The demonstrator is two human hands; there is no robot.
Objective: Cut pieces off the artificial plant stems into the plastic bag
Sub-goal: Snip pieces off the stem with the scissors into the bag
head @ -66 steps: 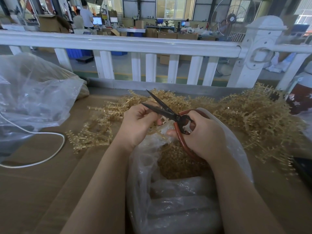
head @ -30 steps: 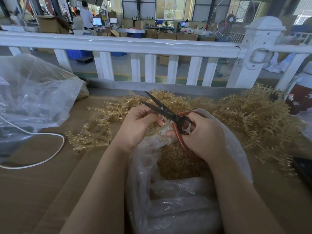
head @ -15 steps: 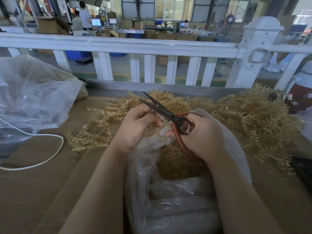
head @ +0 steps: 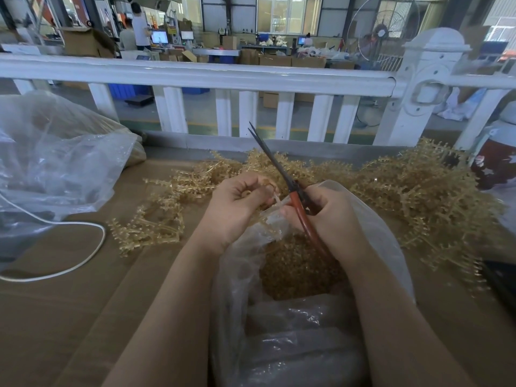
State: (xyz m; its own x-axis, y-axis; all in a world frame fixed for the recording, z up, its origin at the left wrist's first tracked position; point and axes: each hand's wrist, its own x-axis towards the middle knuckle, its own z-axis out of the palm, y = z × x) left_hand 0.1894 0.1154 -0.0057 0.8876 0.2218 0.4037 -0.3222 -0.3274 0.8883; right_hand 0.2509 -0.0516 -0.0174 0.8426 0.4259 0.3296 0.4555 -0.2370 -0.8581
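Steel scissors [head: 275, 163] now steeper, nearly closed

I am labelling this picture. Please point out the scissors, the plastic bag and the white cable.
scissors [head: 300, 209]: head view, red handle.
plastic bag [head: 391, 247]: head view, right rim.
white cable [head: 92, 255]: head view, curved loop.
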